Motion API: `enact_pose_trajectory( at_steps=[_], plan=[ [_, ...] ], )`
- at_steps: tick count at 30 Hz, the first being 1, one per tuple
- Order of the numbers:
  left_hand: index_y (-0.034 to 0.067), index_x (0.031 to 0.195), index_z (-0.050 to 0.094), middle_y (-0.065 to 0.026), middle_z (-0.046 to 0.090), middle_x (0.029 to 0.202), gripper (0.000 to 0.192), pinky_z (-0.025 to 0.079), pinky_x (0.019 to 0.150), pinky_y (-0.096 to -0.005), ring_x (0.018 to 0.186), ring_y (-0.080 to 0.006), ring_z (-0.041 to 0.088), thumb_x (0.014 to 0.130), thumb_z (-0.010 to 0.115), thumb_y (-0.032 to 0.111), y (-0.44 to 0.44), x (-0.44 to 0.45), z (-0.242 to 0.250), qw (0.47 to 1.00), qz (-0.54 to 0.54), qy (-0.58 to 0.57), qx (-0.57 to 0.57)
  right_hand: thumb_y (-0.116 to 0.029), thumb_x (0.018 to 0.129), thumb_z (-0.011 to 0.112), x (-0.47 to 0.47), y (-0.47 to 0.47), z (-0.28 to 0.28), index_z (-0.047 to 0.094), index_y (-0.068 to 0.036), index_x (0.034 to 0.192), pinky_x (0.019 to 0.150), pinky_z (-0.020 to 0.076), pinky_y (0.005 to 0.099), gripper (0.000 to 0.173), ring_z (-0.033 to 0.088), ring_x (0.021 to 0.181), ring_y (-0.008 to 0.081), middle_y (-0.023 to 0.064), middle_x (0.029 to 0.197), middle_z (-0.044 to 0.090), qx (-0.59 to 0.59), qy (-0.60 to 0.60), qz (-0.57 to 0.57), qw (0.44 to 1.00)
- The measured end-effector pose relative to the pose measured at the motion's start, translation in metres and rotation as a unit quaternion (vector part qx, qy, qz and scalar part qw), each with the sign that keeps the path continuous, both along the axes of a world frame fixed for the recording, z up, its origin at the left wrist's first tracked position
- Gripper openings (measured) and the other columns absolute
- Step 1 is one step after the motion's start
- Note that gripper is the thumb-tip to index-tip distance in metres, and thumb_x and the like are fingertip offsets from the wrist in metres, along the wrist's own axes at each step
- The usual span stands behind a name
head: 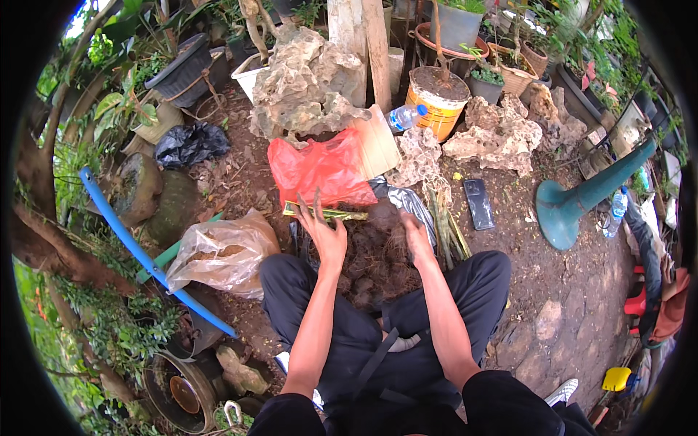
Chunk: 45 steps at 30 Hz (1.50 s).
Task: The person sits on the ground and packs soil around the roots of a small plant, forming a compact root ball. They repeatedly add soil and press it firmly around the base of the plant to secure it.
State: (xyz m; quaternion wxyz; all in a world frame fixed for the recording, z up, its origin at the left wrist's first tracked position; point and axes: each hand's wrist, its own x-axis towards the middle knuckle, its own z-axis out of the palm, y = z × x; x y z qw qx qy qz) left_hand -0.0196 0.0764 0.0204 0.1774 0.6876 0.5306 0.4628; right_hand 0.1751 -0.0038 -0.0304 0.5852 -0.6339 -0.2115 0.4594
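My left hand is raised with its fingers spread. It overlaps a yellow-edged green leaf strip, which looks like snake plant; no grip on it shows. A round, dark brown fibrous ball is between my hands. My right hand is at the ball's right side with fingers partly curled and partly hidden, so contact is unclear. Below both hands, a heap of brown fibrous clumps lies between my knees, with dark plastic around it. Long-leaved plants with pale roots lie to the right.
A red plastic bag and cardboard lie ahead, near rough rocks. At left are a clear bag of brown material and a blue curved strip. A phone and green flared pipe are at right.
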Motion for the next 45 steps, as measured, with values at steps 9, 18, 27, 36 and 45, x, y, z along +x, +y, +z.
enact_pose_trajectory(
  at_steps=[9, 18, 27, 36, 45],
  plan=[
    [0.020, 0.153, 0.040, -0.0167, 0.007, 0.167, 0.087, 0.018, 0.122, -0.0554, 0.153, -0.0432, 0.004, 0.075, 0.058, -0.014, -0.018, 0.003, 0.014, 0.997, -0.047, -0.021, 0.054, -0.044, 0.083, 0.079, 0.017, -0.007, 0.007, 0.056, 0.003, 0.139, 0.104, 0.0424, 0.0350, 0.077, 0.060, 0.119, 0.0262, 0.0185, 0.130, 0.063, -0.015, -0.079, 0.123, 0.989],
    [0.004, 0.151, 0.038, -0.0161, 0.015, 0.165, 0.075, 0.020, 0.123, -0.0439, 0.154, -0.0294, 0.015, 0.080, 0.059, -0.010, -0.022, 0.000, 0.000, 0.992, -0.048, -0.115, -0.026, -0.028, 0.068, 0.091, 0.024, -0.022, 0.043, 0.062, 0.002, 0.121, 0.099, 0.0488, 0.0407, 0.067, 0.062, 0.118, 0.0308, 0.0215, 0.128, 0.063, -0.014, -0.176, 0.232, 0.957],
    [0.013, 0.156, 0.034, -0.0250, 0.006, 0.165, 0.083, 0.008, 0.119, -0.0645, 0.149, -0.0533, 0.000, 0.084, 0.073, 0.028, -0.056, 0.036, -0.007, 0.988, -0.028, 0.140, -0.062, -0.024, 0.078, 0.082, 0.056, -0.028, 0.039, 0.065, 0.004, 0.123, 0.085, 0.0548, 0.0350, 0.056, 0.070, 0.098, 0.0225, 0.0201, 0.110, 0.072, -0.034, -0.234, 0.260, 0.936],
    [0.013, 0.158, 0.028, -0.0283, 0.005, 0.164, 0.087, 0.002, 0.115, -0.0708, 0.148, -0.0570, -0.003, 0.087, 0.067, 0.042, -0.069, 0.040, 0.018, 0.966, 0.018, 0.251, -0.065, -0.016, 0.098, 0.063, 0.024, -0.012, 0.046, 0.060, 0.000, 0.120, 0.098, 0.0428, 0.0304, 0.028, 0.059, 0.111, 0.0146, 0.0080, 0.110, 0.067, 0.184, -0.021, 0.093, 0.978],
    [0.008, 0.145, 0.050, -0.0266, 0.053, 0.142, 0.058, 0.039, 0.110, -0.0507, 0.133, -0.0394, 0.050, 0.092, 0.070, 0.018, -0.047, 0.023, 0.017, 0.953, -0.232, -0.147, -0.127, -0.001, 0.088, 0.071, 0.004, -0.017, 0.074, 0.043, -0.006, 0.147, 0.105, 0.0450, 0.0343, 0.065, 0.055, 0.125, 0.0194, 0.0112, 0.137, 0.053, 0.222, 0.018, 0.123, 0.967]
  ],
)
